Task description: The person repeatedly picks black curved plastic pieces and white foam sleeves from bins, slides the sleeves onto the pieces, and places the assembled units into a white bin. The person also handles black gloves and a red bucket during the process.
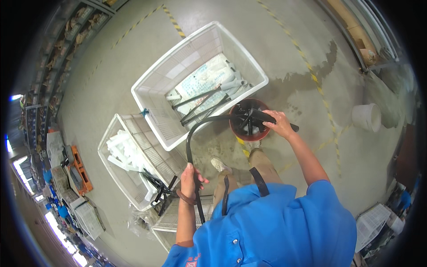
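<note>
My left hand (pixel 190 180) is closed around a long black tube (pixel 189 144), low on the left in front of my body. From there the tube bends up and to the right, reaching the red bucket (pixel 231 129) at its far end. Over that bucket's right rim, my right hand (pixel 279 124) grips a thicker black tube piece (pixel 262 116). More dark pieces (pixel 244 120) sit inside the bucket, partly hidden. Where the long tube ends among them I cannot tell.
Beyond the bucket stands a large white crate (pixel 155 80) holding black rods and white-wrapped pieces (pixel 233 83). A second crate (pixel 104 151) with white tubes (pixel 122 149) is at left. A white bucket (pixel 365 117) stands at right. Wet patches mark the floor (pixel 284 91).
</note>
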Tool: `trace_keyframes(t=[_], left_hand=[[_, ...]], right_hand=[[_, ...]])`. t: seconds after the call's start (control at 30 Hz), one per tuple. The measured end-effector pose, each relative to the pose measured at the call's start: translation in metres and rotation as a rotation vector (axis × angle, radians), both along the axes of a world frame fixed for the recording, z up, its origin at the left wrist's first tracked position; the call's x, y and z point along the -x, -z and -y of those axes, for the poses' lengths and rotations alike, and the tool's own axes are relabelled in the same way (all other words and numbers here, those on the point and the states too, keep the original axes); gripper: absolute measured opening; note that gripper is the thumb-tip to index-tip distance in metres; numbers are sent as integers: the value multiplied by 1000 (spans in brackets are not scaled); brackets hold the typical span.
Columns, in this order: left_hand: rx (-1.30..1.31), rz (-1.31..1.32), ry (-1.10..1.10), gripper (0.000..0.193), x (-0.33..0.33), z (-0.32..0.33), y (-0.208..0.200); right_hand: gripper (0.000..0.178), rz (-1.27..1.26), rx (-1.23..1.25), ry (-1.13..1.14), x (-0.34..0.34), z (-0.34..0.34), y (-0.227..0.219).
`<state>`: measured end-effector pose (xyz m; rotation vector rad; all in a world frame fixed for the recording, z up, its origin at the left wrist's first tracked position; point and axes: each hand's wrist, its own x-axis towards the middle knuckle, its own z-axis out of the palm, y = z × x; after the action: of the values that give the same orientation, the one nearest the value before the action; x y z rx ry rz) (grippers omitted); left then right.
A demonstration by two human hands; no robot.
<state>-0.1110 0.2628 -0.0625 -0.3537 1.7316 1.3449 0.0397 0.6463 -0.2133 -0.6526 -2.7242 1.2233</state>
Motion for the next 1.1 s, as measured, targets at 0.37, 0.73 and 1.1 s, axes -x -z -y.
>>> trace_keyframes(t=[0.37,0.73,1.1], left_hand=[[-90,-164,87,52,-28,-30,-97],[-78,-168,23,52,-57,-42,-97],[-83,-46,-96,48,-84,-58,-88]], right_hand=[[46,-318,-203,-105,-14,-41,-77],[50,-399,-148,-205,-9,-54,-89],[51,-409,185,-372,22,-49,-133]])
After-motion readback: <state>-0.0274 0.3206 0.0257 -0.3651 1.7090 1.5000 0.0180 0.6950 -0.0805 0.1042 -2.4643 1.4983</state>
